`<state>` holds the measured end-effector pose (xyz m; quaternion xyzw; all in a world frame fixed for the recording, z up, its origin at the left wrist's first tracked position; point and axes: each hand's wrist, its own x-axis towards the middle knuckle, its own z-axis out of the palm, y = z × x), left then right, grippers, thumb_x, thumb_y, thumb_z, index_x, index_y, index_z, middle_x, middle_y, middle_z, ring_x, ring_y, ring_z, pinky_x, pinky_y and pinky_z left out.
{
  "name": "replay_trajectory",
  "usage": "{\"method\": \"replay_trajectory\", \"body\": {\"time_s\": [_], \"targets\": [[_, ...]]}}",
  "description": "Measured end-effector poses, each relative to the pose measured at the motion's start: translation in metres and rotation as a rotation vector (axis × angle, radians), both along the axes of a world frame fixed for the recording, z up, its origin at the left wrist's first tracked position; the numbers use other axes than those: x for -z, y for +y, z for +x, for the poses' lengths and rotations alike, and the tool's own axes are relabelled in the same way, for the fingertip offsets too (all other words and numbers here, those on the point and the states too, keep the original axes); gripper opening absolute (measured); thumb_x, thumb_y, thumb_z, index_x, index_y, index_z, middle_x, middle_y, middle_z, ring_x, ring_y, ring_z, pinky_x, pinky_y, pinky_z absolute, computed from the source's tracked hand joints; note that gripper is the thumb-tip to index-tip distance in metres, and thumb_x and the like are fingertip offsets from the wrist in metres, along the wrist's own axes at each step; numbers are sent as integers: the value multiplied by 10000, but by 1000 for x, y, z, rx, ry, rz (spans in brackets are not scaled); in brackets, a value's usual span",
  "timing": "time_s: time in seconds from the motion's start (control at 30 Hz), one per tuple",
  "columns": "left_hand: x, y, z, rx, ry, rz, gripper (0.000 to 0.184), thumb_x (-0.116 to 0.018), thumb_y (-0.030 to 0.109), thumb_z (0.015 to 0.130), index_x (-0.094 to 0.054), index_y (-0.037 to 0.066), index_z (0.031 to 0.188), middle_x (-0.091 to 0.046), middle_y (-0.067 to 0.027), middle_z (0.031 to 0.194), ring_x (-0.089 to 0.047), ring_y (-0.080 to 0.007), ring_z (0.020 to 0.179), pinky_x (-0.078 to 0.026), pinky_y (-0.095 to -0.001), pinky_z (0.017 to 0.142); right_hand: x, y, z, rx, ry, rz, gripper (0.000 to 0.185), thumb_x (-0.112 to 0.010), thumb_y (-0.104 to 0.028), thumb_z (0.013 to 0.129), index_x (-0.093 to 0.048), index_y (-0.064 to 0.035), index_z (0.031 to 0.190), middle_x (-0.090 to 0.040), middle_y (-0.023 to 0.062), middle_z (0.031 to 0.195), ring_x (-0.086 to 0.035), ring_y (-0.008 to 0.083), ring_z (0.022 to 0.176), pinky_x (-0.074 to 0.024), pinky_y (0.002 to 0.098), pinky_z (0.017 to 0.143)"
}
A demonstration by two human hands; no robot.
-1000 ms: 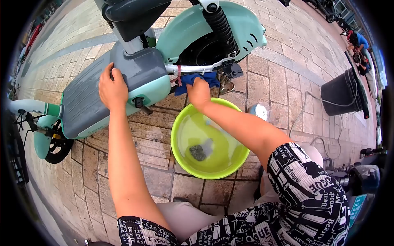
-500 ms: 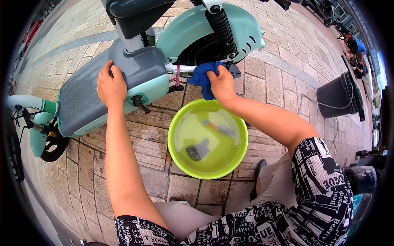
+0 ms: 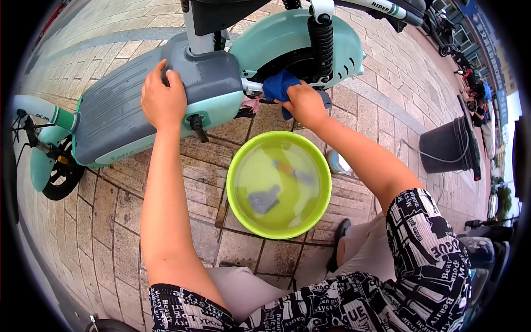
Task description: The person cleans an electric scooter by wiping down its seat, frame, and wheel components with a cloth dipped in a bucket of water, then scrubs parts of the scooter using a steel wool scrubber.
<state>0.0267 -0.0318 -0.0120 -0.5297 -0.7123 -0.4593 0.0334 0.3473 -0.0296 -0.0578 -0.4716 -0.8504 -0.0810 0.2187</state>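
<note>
A mint-green and grey electric scooter (image 3: 119, 94) lies across the upper view. My left hand (image 3: 165, 105) rests on the side edge of its grey footboard, thumb and fingers apart, holding nothing. In my right hand (image 3: 307, 108) is a bunched blue cloth (image 3: 278, 87), pressed to the pale metal bar (image 3: 252, 86) beside the rear wheel. Part of the cloth hangs below my fingers, and the bar behind it is hidden. Below my right hand stands a lime-green basin (image 3: 232, 185) of water. Under the water lie a grey lump (image 3: 264, 200) and a blurred orange-handled tool (image 3: 285, 167).
A black bucket (image 3: 442, 145) with a hose or cable stands at the right. Partly behind my right forearm is a small pale container (image 3: 338, 162). A kickstand or pedal (image 3: 197, 128) juts from the scooter's side. People and parked vehicles are at the far right.
My right hand has moved the cloth up against the bar. The scooter and my left hand sit farther right in view, as the view has shifted. The pale container has come into sight.
</note>
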Motion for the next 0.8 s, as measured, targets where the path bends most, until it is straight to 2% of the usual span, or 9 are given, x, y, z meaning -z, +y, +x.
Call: {"method": "replay_trajectory", "body": {"time_s": [0.1,0.2,0.27,0.33,0.4,0.5,0.67,0.73,0.8], "targets": [[-3,-11,18,114,162,564,232,-570,31,751,-586,62,980,-622,-94,960,-562,-310,904,-425,-428,808,-10,3,-14,76,-97,-33,319,-756,-315,735,-587,-46,772,-622,130,823,-570,332,883,-480,426,783],[9,-34,73,679,164,634,227,-595,22,729,-578,76,949,-610,-91,930,-584,-296,834,-474,-393,765,-31,12,-14,106,-95,-312,375,-763,-364,734,-585,-35,764,-616,142,809,-554,345,889,-470,428,788],[36,-53,112,944,52,412,198,-609,36,740,-583,71,933,-604,-77,908,-606,-287,836,-503,-374,743,-29,22,-5,118,-75,-315,394,-785,-364,738,-602,-16,762,-614,147,759,-575,313,802,-476,398,725],[72,-67,141,874,-124,177,232,-554,-4,809,-545,26,1039,-564,-131,1086,-617,-310,860,-512,-377,734,-30,27,-3,163,212,-615,347,-797,-311,752,-627,-9,774,-619,142,716,-587,260,683,-475,363,647],[104,-61,159,677,-455,14,339,-535,-13,833,-456,-8,1163,-462,-191,1243,-638,-305,876,-511,-364,736,-31,23,-4,157,235,-588,299,-801,-256,760,-641,-6,792,-624,137,690,-577,222,597,-467,342,594],[114,-51,174,537,-627,85,439,-506,-13,881,-352,-28,1292,-379,-223,1321,-654,-266,831,-510,-340,743,-20,21,-4,161,288,-533,282,-798,-247,761,-648,-12,803,-628,138,698,-583,224,614,-474,346,610],[104,-34,194,412,-824,20,516,-489,23,941,-274,4,1409,-467,-186,1248,-639,-182,701,-527,-296,655,-20,17,-8,220,340,-537,241,-787,-212,765,-663,-14,825,-633,152,721,-590,225,630,-475,337,623],[98,-26,186,500,-1095,-49,484,-523,42,936,-323,1,1375,-547,-164,1114,-632,-172,669,-528,-286,597,-31,11,-14,226,280,-520,192,-763,-163,787,-663,-10,841,-645,114,722,-589,174,644,-479,318,633],[117,-13,187,464,-1059,-19,385,-535,60,941,-394,-16,1291,-591,-135,991,-620,-158,638,-530,-282,584,-34,8,-14,188,570,-600,182,-724,-136,835,-650,-8,940,-658,55,775,-581,111,701,-486,294,664]]}}
